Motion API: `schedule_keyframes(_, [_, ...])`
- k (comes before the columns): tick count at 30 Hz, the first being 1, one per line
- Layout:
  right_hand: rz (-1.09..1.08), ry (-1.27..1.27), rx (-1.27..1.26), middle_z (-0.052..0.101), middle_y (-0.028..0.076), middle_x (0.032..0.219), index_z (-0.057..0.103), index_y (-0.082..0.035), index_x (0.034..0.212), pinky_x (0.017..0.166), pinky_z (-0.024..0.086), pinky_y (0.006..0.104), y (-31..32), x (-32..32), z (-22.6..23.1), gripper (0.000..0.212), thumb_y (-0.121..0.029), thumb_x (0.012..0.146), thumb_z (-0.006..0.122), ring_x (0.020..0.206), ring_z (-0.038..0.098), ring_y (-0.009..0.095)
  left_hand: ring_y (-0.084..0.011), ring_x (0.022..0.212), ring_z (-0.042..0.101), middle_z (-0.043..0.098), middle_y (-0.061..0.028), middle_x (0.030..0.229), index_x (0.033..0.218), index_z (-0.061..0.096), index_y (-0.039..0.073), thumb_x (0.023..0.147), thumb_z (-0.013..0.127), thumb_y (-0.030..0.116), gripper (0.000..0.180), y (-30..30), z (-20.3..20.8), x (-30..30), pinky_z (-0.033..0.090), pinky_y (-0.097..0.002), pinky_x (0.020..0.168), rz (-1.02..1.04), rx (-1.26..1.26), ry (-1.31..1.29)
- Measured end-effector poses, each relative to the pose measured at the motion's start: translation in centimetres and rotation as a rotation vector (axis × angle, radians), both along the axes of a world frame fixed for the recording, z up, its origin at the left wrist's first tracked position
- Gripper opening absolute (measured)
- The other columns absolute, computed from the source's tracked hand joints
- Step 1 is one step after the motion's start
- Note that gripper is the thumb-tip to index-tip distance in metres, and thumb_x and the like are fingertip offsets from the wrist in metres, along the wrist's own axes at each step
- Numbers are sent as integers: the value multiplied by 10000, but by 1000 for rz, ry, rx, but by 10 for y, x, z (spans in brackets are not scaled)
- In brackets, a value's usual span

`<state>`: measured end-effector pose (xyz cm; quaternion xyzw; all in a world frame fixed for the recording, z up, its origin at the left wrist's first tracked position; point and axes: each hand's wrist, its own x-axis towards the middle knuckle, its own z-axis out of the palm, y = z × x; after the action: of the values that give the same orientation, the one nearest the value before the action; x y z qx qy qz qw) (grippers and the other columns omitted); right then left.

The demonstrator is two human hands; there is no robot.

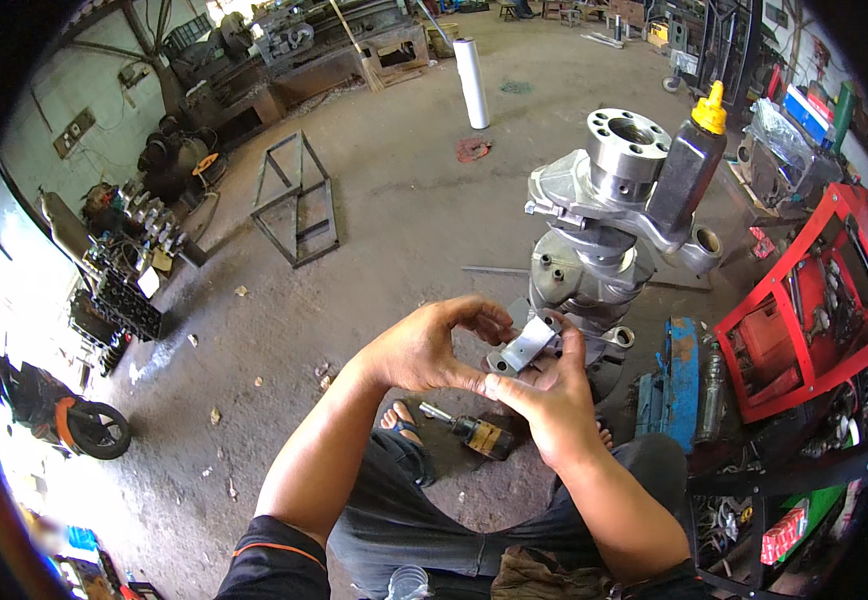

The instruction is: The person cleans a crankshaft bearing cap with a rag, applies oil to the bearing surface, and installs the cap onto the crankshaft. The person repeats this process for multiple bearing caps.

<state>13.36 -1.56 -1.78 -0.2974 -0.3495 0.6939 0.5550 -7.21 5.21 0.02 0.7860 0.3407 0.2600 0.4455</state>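
Between my hands is a silver metal connecting rod cap (526, 346), a curved block with bolt holes at its ends. My right hand (562, 405) grips it from the right and below, its thumb across the near end. From the other side my left hand (432, 348) has its thumb at the near end and its fingers curled close to the cap's far side. Just beyond stands an upright crankshaft (594, 262) with a connecting rod (649, 228) fitted on it. A dark bottle (688, 178) with a yellow nozzle rests on this rod, beside the round flange.
A black tool with a silver shaft (482, 437) lies on the floor by my foot. To the right are a blue metal piece (682, 385) and a red rack (804, 345) of tools. A metal frame (297, 205), white roll (470, 85) and motorbike (59, 415) are farther off.
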Motion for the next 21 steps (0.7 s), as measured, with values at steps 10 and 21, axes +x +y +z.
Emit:
schedule_keyframes(10, [10, -32, -427, 612, 137, 1243, 174, -26, 1440, 1004, 508, 372, 4, -39, -67, 768, 47, 870, 683, 1084, 658, 240, -330, 1004, 720, 750, -148, 1086, 1102, 736, 68, 704, 903, 333, 507, 3, -39, -14, 560, -419, 842, 28, -80, 524])
schedule_keyframes(21, [-48, 13, -501, 711, 65, 1110, 647, -84, 1115, 953, 568, 438, 18, -33, -85, 165, -136, 959, 634, 1034, 695, 225, -357, 973, 735, 772, -154, 1022, 1054, 742, 58, 800, 793, 266, 332, 28, -55, -4, 574, -451, 825, 5, -118, 467])
